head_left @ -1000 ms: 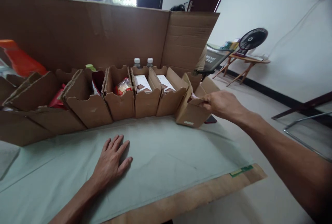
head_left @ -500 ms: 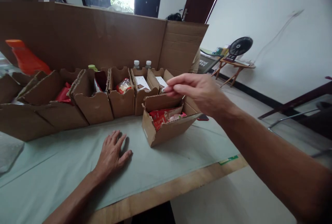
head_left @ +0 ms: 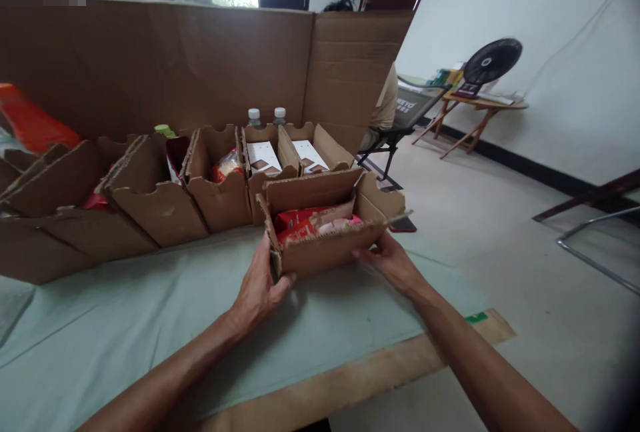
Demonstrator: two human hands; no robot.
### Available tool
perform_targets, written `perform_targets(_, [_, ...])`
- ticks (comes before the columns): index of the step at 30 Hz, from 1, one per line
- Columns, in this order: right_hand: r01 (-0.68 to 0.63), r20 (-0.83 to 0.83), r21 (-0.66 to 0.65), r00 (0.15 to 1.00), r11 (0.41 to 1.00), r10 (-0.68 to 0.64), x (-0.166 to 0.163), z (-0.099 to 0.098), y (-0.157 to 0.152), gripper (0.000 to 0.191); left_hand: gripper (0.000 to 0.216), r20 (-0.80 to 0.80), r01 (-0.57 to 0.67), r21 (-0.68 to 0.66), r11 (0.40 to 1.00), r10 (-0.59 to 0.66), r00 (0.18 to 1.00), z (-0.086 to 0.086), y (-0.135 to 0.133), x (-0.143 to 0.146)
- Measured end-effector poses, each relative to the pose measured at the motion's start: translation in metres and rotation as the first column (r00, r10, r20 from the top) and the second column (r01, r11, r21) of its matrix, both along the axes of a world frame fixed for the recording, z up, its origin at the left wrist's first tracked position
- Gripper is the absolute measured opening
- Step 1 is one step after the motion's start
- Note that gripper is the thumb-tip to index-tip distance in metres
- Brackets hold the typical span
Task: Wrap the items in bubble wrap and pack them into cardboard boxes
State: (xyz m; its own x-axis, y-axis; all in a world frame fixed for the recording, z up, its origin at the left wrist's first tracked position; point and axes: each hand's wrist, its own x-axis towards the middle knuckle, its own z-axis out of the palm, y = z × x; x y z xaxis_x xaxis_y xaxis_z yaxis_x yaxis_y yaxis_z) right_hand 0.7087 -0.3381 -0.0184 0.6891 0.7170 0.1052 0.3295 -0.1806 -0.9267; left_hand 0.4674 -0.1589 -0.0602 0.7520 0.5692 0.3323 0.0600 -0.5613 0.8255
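Note:
An open-topped cardboard box is between my two hands at the front of the row. My left hand grips its left end, with the thumb on the front side. My right hand closes on the lower right corner, its thumb along the front and its fingers partly hidden behind the box. Inside lie red packets and a pink-and-white item. Just behind stand similar boxes, two of them with white boxes inside.
A tall cardboard panel stands behind the row. An orange bottle leans at the left, and two white-capped bottles stand at the back. A dark flat object lies to the right. A fan sits on a small wooden table; a seated person is partly hidden.
My left hand has gone from lying on the cloth to the box's left end. My right hand has come down from above onto its right corner. The box is turned slightly.

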Motion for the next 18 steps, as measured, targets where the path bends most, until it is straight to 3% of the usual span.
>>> perform_targets(4, [0.097, 0.031, 0.016, 0.995, 0.995, -0.098, 0.007, -0.013, 0.018, 0.063, 0.073, 0.005, -0.008, -0.061, 0.998, 0.008, 1.000, 0.007, 0.013, 0.020])
perform_targets(10, [0.160, 0.075, -0.024, 0.985, 0.987, -0.158, -0.001, -0.045, 0.013, 0.045, 0.059, 0.056, -0.067, -0.091, 0.994, 0.072, 0.996, -0.006, 0.006, 0.020])
perform_targets(18, [0.199, 0.130, -0.074, 0.974, 0.977, -0.188, -0.007, -0.046, 0.014, 0.041, 0.060, 0.037, -0.098, -0.070, 0.993, 0.100, 0.994, -0.016, 0.005, 0.021])
